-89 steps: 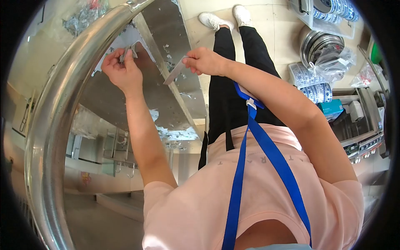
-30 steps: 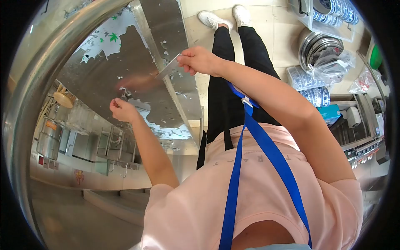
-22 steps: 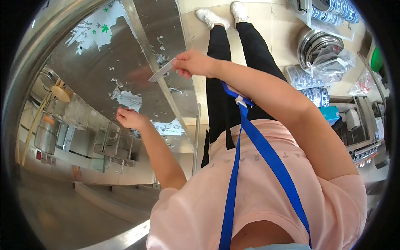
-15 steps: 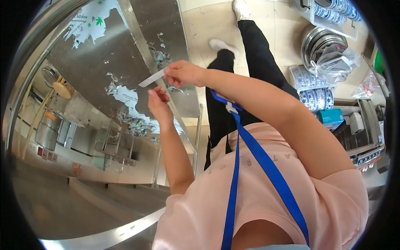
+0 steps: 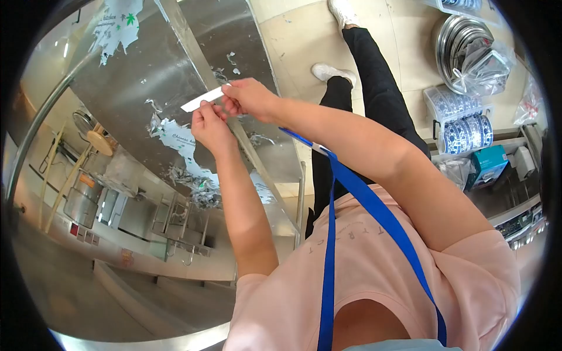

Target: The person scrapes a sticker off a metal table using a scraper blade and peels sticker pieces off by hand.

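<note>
My right hand (image 5: 252, 100) pinches a blade (image 5: 201, 98) over the mostly bare panel (image 5: 132, 96); torn paper (image 5: 181, 138) remains there. I can't tell my left hand (image 5: 214, 132)'s grip.

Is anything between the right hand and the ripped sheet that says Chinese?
Yes: in this view, the left hand lies between the right hand, which holds a flat blade, and the torn printed sheet.

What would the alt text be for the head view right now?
A person's right hand holds a thin flat strip over a metal surface bearing torn patches of printed covering, with the left hand at the strip's edge. Blue-and-white dishes sit at the right.
</note>
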Tool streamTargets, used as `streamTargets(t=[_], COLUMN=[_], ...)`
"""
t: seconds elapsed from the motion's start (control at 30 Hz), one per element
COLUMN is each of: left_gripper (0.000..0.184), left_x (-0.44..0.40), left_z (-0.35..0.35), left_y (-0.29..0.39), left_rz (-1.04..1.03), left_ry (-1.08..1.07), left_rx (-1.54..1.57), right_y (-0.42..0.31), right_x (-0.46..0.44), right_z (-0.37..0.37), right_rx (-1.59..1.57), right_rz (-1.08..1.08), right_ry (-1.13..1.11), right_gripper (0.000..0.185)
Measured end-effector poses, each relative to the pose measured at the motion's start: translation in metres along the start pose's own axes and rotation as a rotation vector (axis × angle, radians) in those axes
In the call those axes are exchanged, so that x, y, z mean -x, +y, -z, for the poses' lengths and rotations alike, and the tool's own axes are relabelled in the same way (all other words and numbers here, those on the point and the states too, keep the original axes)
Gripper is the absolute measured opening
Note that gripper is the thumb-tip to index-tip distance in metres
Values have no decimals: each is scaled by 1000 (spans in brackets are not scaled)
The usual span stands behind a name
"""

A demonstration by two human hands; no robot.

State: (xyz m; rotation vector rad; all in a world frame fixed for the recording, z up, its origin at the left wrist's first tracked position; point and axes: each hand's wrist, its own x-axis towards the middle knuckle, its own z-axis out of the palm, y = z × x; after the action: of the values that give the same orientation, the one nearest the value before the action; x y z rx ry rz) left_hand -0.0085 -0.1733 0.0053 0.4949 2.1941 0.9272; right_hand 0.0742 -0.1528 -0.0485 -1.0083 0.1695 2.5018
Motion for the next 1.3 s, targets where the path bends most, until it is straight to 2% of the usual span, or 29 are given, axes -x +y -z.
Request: streamTargets(t=[0.07,0.17,0.33,0.43,0.47,0.6,0.7,0.73,0.9,1.07,1.2,1.3], left_gripper=[21,21,21,20,20,23,24,26,26,26,25,25], left_x=[0,-9,1,-19,-24,-19,-16,-18,-13,-36,-39,-44], left_z=[-2,-9,-9,-21,-28,-22,-25,-26,-21,-27,-29,-38], left_y=[1,11,0,12,22,15,20,23,14,38,44,45], left_rz=[24,-27,21,-82,-109,-67,29,43,22,47,75,65], left_ry=[-12,-30,43,-19,-23,-8,-2,-1,3,-39,-17,-26], left_rx=[1,37,83,86,85,70,82,3,94,43,30,65], right_y=[4,-4,9,-7,-21,-10,-18,-19,-2,-24,-30,-43], right_x=[4,-10,-1,-21,-23,-16,-11,-16,-12,-26,-17,-28], right_z=[1,-9,-4,-5,-15,-7,-10,-10,-8,-24,-27,-28], right_rx=[-43,-98,-150,-93,-175,-140,-163,-156,-176,-201,-198,-150], right_rz=[-3,196,78,259,221,150,110,118,178,262,192,228], right_ry=[18,9,40,-60,9,-10,72,110,60,63,104,97], right_gripper=[21,22,22,21,22,22,21,21,21,21,21,22])
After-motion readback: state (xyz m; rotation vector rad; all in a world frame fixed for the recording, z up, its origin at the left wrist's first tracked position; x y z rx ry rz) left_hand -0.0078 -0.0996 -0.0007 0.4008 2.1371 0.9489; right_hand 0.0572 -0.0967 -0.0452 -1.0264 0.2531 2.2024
